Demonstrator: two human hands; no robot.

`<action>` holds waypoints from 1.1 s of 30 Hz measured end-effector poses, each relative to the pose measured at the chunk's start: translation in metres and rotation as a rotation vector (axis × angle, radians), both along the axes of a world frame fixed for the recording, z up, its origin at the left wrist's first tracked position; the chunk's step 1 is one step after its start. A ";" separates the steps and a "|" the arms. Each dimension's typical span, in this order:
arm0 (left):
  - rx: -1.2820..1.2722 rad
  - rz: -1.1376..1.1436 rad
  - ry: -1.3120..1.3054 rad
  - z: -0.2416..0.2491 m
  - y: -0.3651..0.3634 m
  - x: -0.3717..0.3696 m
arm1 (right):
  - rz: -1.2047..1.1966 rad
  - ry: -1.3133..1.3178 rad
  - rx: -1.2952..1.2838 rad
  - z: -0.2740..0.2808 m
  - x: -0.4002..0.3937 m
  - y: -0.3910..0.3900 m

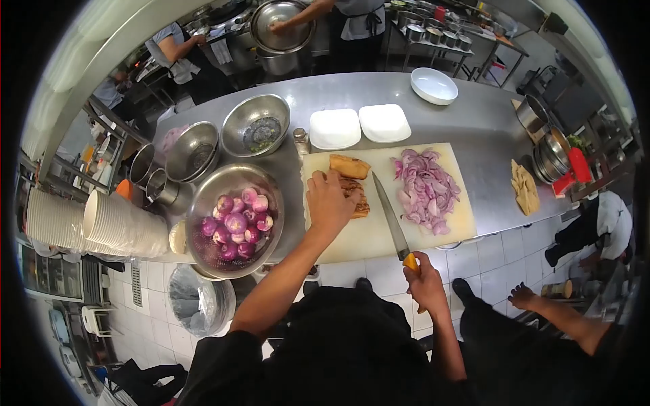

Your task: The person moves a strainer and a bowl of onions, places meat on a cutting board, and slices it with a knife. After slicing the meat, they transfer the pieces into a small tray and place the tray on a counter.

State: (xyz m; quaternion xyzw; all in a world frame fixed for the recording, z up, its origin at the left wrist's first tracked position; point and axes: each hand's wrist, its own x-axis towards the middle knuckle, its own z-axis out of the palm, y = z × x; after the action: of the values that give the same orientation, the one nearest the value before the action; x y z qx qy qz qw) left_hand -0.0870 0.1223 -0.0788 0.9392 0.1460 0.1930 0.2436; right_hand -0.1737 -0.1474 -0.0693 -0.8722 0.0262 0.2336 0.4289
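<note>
Left hand (330,199): palm down, fingers spread and pressed flat on the browned slab (353,196); it steadies the slab, not clasping it.
Right hand (425,279): closed round the orange handle of the knife (393,222); blade lies across the board, tip near the slab.
Slab location: on the cutting board (379,237), left half, just below a second browned piece (349,166).
Doing it well (judgement): curl the fingertips back from the edge, keep the blade upright, draw rather than press, so the crust does not tear.
Board: pale, smooth, rectangular, on a brushed steel counter (474,128).
Sliced onion (426,186): purple-white crescents, loose heap, right half of the board.
Steel bowl (203,203): round, shiny, holding peeled purple onions (235,223), glossy globes.
White dishes (334,128): square, matt, behind the board.
</note>
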 end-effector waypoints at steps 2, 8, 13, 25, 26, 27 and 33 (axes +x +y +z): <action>-0.083 0.035 0.020 -0.014 0.006 0.003 | 0.002 0.008 0.004 0.001 0.003 0.000; -0.581 -0.353 0.209 -0.037 0.059 0.013 | 0.020 0.003 0.004 0.004 0.002 -0.006; -0.655 -0.546 0.379 -0.026 0.058 0.023 | -0.007 0.075 -0.042 0.030 -0.005 -0.003; -0.188 -0.335 0.161 -0.028 0.003 -0.061 | 0.193 0.005 -0.122 0.043 -0.035 -0.020; -0.186 -0.366 0.113 -0.028 0.012 -0.067 | 0.206 0.032 -0.127 0.044 -0.037 -0.021; -0.182 -0.400 0.066 -0.028 0.021 -0.073 | 0.212 0.031 -0.141 0.048 -0.040 -0.021; -0.318 -0.276 -0.125 -0.035 0.035 -0.094 | 0.256 -0.071 -0.212 0.100 -0.043 -0.021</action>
State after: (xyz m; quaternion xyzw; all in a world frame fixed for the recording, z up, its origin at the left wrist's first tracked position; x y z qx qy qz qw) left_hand -0.1814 0.1571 -0.1140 0.8863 0.0291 0.1900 0.4214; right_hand -0.2171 -0.1681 0.0303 -0.9165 -0.0757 0.2512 0.3019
